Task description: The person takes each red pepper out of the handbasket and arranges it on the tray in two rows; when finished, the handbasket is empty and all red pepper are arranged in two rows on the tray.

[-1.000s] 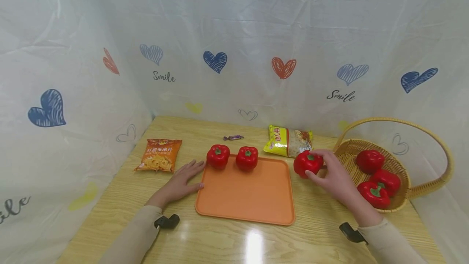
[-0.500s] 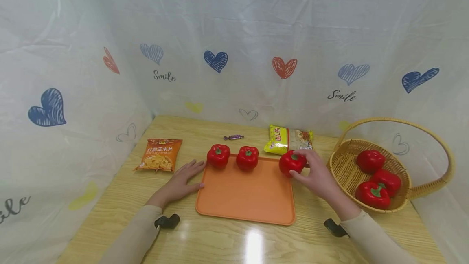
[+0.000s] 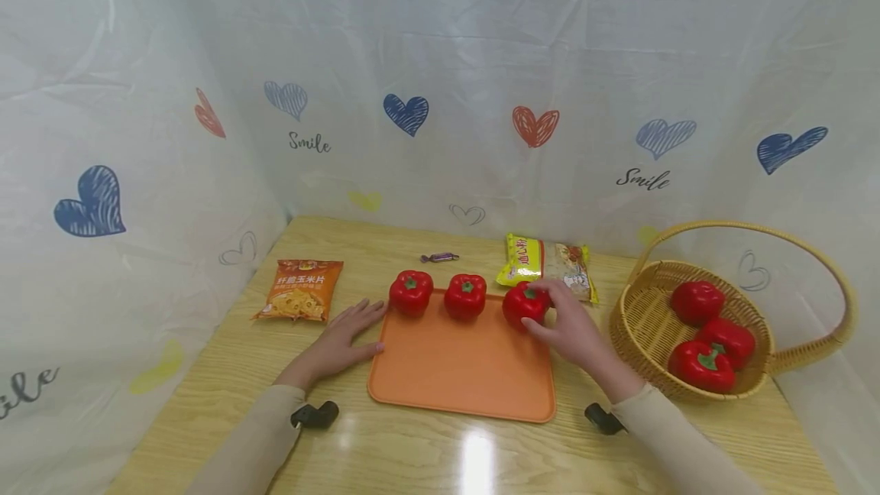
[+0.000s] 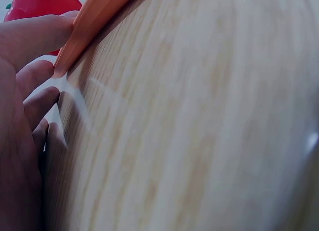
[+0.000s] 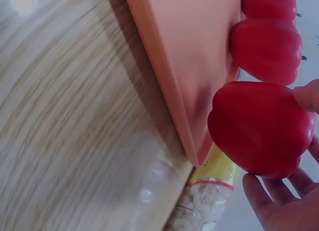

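Note:
My right hand grips a red bell pepper between thumb and fingers, over the back right corner of the orange tray. In the right wrist view that bell pepper shows close over the tray's corner. Two more red bell peppers, a left one and a middle one, stand along the tray's back edge. My left hand lies with fingers spread at the tray's left side. Its thumb touches the tray's rim in the left wrist view.
A wicker basket with a tall handle stands at the right and holds three red peppers. Behind the tray lie a yellow food packet and a purple-wrapped candy. An orange snack bag lies at the left.
My right hand has carried the bell pepper leftward from beside the tray to over its back right corner. The left hand and the other two tray peppers have stayed put.

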A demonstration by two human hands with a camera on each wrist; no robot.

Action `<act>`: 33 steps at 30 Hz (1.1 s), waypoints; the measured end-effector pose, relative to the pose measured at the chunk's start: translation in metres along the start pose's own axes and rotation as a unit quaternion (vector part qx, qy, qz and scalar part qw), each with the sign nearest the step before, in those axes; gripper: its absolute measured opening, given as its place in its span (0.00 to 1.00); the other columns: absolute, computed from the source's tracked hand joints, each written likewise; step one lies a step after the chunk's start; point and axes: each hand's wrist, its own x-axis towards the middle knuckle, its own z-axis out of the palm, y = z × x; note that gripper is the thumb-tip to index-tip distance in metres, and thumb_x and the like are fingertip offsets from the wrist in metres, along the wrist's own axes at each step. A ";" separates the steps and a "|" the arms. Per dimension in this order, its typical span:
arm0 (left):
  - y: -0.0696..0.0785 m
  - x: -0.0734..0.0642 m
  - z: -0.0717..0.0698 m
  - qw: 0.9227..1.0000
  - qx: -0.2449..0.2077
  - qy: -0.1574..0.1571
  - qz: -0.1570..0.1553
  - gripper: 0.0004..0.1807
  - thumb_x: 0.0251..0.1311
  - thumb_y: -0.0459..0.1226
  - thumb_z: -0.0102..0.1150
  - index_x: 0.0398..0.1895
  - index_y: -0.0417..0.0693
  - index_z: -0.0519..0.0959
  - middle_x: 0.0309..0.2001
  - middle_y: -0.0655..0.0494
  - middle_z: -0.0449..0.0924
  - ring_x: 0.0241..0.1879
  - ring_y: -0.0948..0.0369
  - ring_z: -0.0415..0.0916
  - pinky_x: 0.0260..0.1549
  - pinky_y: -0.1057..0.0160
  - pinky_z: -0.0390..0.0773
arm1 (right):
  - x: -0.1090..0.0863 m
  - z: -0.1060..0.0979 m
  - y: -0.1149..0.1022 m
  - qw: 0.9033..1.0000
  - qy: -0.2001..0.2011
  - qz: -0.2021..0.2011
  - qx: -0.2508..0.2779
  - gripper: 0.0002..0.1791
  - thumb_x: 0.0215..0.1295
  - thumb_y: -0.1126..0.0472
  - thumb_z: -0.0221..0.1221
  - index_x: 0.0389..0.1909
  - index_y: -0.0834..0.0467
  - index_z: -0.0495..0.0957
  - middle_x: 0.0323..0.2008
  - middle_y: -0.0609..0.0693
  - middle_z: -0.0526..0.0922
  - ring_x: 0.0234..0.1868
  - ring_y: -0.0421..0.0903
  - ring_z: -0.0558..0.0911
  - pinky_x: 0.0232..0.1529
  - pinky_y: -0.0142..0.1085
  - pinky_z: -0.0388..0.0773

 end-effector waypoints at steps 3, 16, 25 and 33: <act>0.000 0.000 0.000 1.000 0.000 0.000 0.000 0.40 0.67 0.53 0.62 0.78 0.51 0.63 0.79 0.54 0.57 0.80 0.46 0.43 0.75 0.39 0.42 | 0.002 0.004 0.001 1.000 0.000 -0.002 0.010 0.32 0.58 0.61 0.74 0.62 0.57 0.72 0.60 0.57 0.74 0.58 0.57 0.76 0.56 0.56 0.81; 0.001 -0.001 -0.001 1.000 0.003 -0.002 -0.002 0.40 0.67 0.53 0.62 0.79 0.50 0.62 0.79 0.53 0.57 0.80 0.46 0.43 0.75 0.39 0.42 | 0.006 0.014 0.003 0.999 0.010 -0.032 -0.002 0.33 0.58 0.62 0.74 0.63 0.57 0.71 0.58 0.57 0.74 0.60 0.56 0.73 0.59 0.57 0.78; 0.000 -0.001 0.000 1.000 0.002 -0.003 -0.005 0.41 0.67 0.54 0.62 0.79 0.51 0.62 0.79 0.54 0.56 0.80 0.46 0.42 0.75 0.39 0.41 | 0.006 0.016 0.004 0.999 0.008 -0.035 -0.009 0.34 0.58 0.62 0.74 0.64 0.57 0.70 0.61 0.57 0.74 0.64 0.58 0.72 0.62 0.59 0.75; 0.000 0.000 0.000 1.000 0.001 0.000 -0.005 0.40 0.67 0.54 0.62 0.79 0.52 0.62 0.79 0.55 0.56 0.80 0.47 0.42 0.75 0.39 0.41 | 0.004 0.014 0.003 0.999 0.011 -0.041 -0.014 0.36 0.58 0.63 0.74 0.66 0.59 0.69 0.63 0.60 0.72 0.65 0.60 0.71 0.64 0.60 0.72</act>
